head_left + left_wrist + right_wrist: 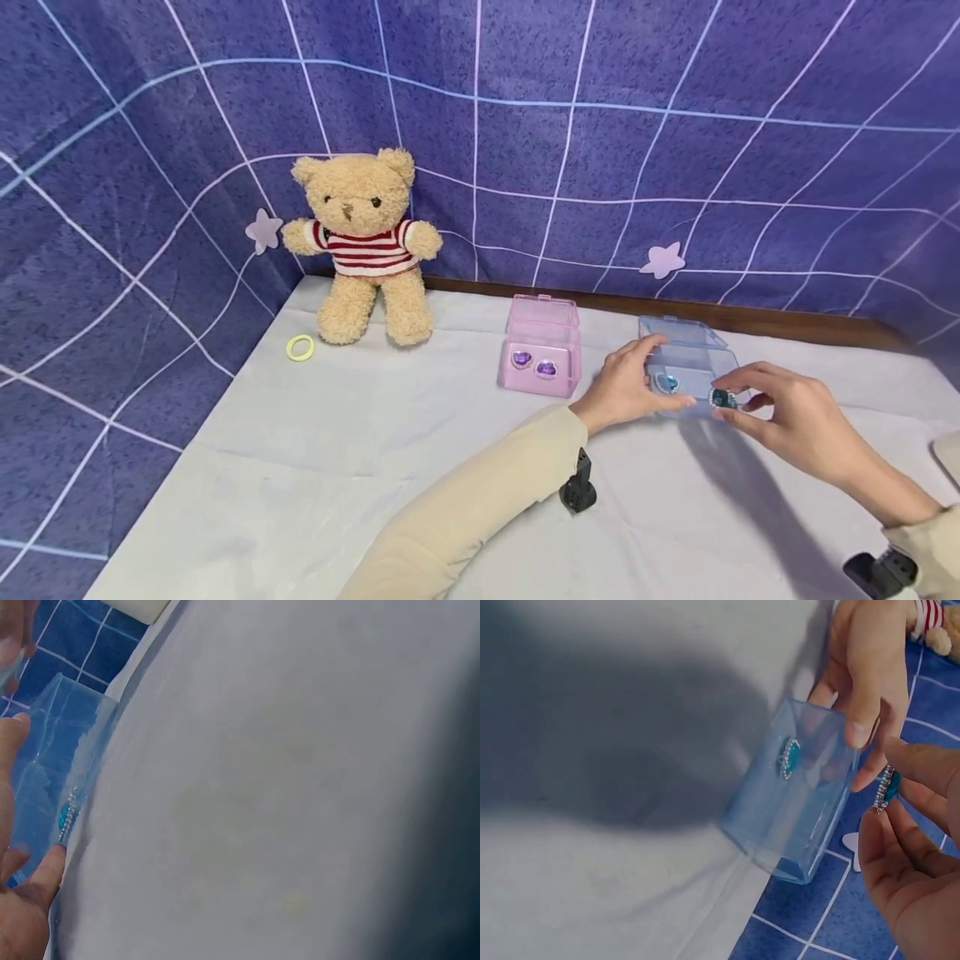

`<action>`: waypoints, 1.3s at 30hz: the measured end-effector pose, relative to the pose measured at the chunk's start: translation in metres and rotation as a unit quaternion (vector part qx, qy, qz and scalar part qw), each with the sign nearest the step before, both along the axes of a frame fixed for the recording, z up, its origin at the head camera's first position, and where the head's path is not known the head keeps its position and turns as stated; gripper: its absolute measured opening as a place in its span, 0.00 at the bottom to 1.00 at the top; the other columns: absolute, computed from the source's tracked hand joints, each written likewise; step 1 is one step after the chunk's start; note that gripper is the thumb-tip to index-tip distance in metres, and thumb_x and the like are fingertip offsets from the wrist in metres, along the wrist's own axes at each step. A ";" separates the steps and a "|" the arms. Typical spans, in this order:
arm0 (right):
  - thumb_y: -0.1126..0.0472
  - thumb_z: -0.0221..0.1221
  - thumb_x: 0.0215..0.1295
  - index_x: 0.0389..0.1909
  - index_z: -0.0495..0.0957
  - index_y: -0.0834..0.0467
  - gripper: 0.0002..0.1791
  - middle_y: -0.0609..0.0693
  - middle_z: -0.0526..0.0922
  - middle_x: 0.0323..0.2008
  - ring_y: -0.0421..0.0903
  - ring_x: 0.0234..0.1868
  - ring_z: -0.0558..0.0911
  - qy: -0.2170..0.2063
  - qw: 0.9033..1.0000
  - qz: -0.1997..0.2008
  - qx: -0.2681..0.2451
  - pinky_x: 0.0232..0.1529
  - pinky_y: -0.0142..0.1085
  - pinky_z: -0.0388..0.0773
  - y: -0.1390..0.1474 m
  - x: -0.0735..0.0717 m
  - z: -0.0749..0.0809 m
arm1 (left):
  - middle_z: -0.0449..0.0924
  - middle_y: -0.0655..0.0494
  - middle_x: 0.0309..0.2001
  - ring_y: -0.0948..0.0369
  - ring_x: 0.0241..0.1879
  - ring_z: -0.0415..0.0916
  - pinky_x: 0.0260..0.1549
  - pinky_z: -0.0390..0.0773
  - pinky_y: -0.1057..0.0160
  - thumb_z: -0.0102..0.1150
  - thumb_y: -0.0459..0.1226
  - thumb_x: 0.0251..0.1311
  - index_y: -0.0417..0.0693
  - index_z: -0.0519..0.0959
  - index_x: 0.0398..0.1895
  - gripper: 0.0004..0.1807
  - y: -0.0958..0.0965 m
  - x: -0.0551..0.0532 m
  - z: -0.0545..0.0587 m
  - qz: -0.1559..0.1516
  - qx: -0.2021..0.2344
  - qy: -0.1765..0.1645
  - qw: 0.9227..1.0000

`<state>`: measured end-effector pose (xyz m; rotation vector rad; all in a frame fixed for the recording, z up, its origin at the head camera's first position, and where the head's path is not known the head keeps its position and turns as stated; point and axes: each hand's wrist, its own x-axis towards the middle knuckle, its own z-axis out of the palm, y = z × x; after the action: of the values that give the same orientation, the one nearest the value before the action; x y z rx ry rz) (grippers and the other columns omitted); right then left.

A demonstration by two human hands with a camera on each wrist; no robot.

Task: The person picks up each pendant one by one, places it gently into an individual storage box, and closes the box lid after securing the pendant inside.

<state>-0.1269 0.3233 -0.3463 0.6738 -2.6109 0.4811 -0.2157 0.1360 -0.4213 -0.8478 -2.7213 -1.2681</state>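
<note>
A clear blue plastic box (693,360) stands with its lid raised at the right of the white-covered table. My left hand (628,385) holds this box by its left side, thumb at the front. Inside lies a light-blue gem ornament (667,383) with a silvery beaded border, also visible through the wall in the right wrist view. Between thumb and fingertips, my right hand (798,421) pinches a dark teal gem ornament (889,787) with a similar beaded edge. It is held at the box's front right, apart from the ornament inside. The left wrist view shows only parts of both hands.
Left of the blue box, an open pink box (542,313) contains two purple gem ornaments (547,368). A teddy bear (367,250) in a striped top sits against the purple grid-patterned cloth (510,142). Near it lies a yellow ring (300,347).
</note>
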 end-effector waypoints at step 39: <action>0.67 0.75 0.34 0.20 0.81 0.54 0.12 0.45 0.84 0.22 0.43 0.26 0.82 -0.142 0.981 0.039 0.129 0.30 0.40 0.80 -0.001 -0.077 -0.020 | 0.77 0.62 0.49 0.69 0.38 0.73 0.41 0.71 0.78 0.76 0.57 0.40 0.58 0.65 0.68 0.49 -0.002 0.000 -0.001 -0.012 0.014 0.010 1.000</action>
<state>-0.2039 0.3219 -0.3668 0.8484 -2.9591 0.2805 -0.2155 0.1343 -0.4219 -0.8882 -2.6806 -1.2907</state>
